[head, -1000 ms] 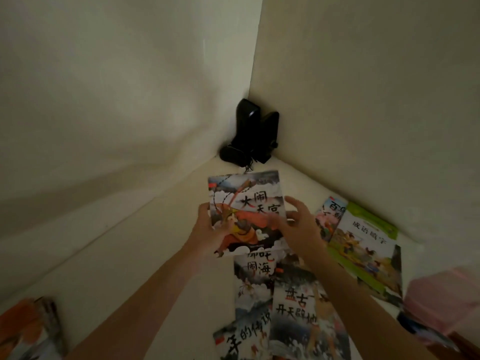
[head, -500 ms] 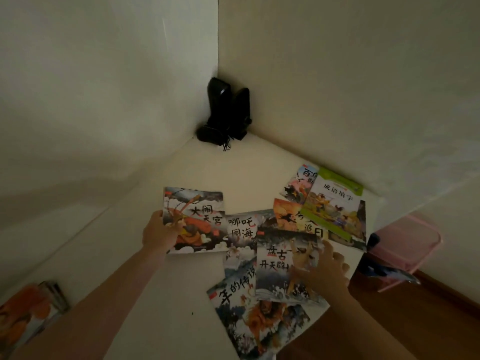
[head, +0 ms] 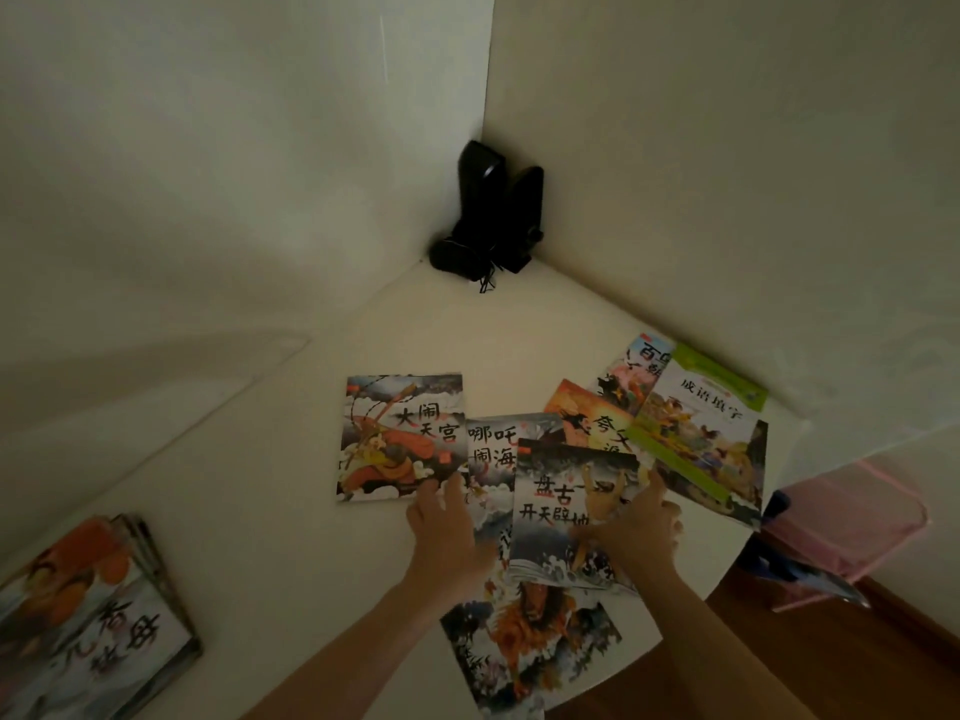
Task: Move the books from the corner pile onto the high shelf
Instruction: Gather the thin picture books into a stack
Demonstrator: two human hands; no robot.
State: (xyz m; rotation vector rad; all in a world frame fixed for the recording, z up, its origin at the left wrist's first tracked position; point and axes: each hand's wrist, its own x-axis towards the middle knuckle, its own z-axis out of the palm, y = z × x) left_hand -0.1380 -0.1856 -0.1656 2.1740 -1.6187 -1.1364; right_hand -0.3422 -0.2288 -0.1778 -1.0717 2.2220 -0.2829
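Note:
Several picture books lie spread on the cream surface (head: 260, 511) in the wall corner. A monkey-king book (head: 400, 433) lies flat at the left of the spread. My left hand (head: 447, 532) rests with straight fingers at that book's lower right corner, partly on the grey book (head: 493, 449) beside it. My right hand (head: 641, 527) grips the right edge of a dark book (head: 566, 506), thumb on its cover; the book's near edge looks slightly raised. A tiger-cover book (head: 530, 646) lies under my arms. A green-bordered book (head: 706, 433) and orange ones (head: 587, 418) lie to the right.
A second stack of books (head: 98, 626) sits at the lower left. Two black speakers (head: 493, 215) stand in the corner against the walls. A pink basket (head: 852, 522) and wooden floor (head: 831, 667) are beyond the surface's right edge.
Both hands held the monkey-king book up a second ago. It now lies flat at the left, my left hand has slid to its corner, and my right hand has taken the dark book.

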